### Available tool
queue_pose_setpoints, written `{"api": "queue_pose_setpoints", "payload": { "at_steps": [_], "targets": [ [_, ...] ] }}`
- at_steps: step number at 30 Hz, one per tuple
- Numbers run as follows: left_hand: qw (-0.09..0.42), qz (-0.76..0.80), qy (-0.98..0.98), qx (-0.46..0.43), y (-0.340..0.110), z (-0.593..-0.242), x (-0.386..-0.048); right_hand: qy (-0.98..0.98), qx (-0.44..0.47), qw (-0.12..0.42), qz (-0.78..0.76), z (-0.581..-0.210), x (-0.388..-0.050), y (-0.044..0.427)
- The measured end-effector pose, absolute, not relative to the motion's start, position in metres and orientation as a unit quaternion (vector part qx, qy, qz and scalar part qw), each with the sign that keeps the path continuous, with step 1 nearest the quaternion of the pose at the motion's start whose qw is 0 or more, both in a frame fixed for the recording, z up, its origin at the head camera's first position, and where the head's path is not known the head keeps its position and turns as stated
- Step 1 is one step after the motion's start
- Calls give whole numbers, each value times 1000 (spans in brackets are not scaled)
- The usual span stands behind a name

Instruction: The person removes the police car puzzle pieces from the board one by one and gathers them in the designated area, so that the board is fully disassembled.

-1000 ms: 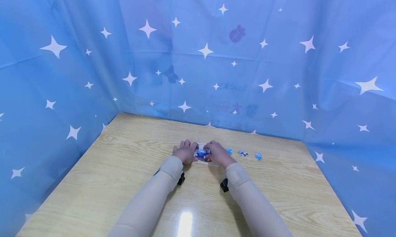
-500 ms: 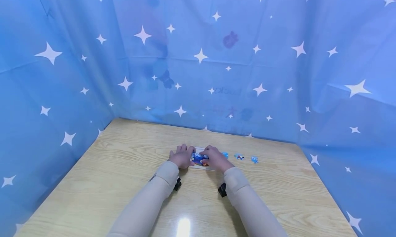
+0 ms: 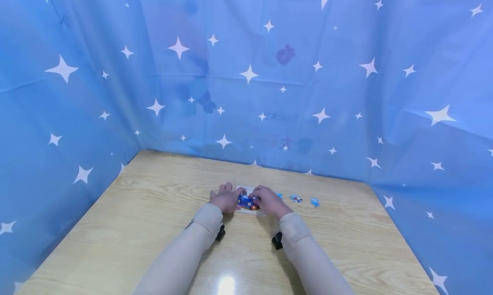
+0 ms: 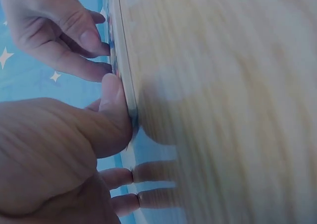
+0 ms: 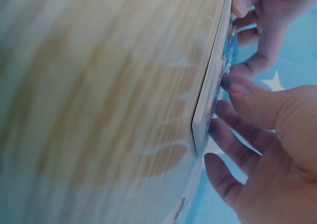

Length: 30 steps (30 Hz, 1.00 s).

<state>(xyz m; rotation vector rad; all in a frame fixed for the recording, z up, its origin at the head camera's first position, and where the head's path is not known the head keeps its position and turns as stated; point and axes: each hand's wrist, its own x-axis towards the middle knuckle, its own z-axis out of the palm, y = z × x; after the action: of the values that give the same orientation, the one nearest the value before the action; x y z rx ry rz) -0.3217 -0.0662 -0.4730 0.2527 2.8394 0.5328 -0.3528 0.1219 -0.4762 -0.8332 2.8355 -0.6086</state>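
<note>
A small flat puzzle board (image 3: 243,211) with a white border lies on the table between the two hands. Its picture (image 3: 245,202) shows a blue vehicle with an orange-red wheel. My left hand (image 3: 226,200) grips the board's left end, thumb at the near edge (image 4: 113,92) and index finger bent over the top; its other fingers rest on the table. My right hand (image 3: 271,202) reaches in from the right, its thumb and index finger (image 5: 240,89) pinching at a puzzle piece on the board. That piece is mostly hidden by the fingers.
Loose puzzle pieces lie in a row right of the board: a blue one (image 3: 279,195) partly behind the right hand, a multicoloured one (image 3: 296,198) and another blue one (image 3: 315,202). A starred blue curtain (image 3: 246,94) borders the wooden table (image 3: 161,192) at the back and sides.
The head view has shifted slightly. My right thumb and index finger have moved a little over the picture, and the orange-red wheel now shows more. The left hand keeps its place at the board.
</note>
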Motion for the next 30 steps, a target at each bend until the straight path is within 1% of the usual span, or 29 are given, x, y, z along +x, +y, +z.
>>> {"api": "queue_pose_setpoints", "payload": {
  "at_steps": [5,10,14,19,23,30],
  "targets": [
    [125,182,972,86,-64,-478,-325,931,-286,61,-219,-477,-351,123],
    [118,201,968,91,-64,-489,-332,928,-287,59,-231,-479,-352,126],
    [121,215,964,96,-66,-484,-329,931,-271,59,-239,-478,-354,123],
    [127,210,965,97,-69,-478,-326,937,-246,40,-243,-475,-352,110],
    [136,194,967,99,-70,-477,-326,931,-244,46,-266,-475,-352,99],
    [145,205,964,83,-70,-478,-327,923,-248,74,-285,-478,-353,91]
  ]
}}
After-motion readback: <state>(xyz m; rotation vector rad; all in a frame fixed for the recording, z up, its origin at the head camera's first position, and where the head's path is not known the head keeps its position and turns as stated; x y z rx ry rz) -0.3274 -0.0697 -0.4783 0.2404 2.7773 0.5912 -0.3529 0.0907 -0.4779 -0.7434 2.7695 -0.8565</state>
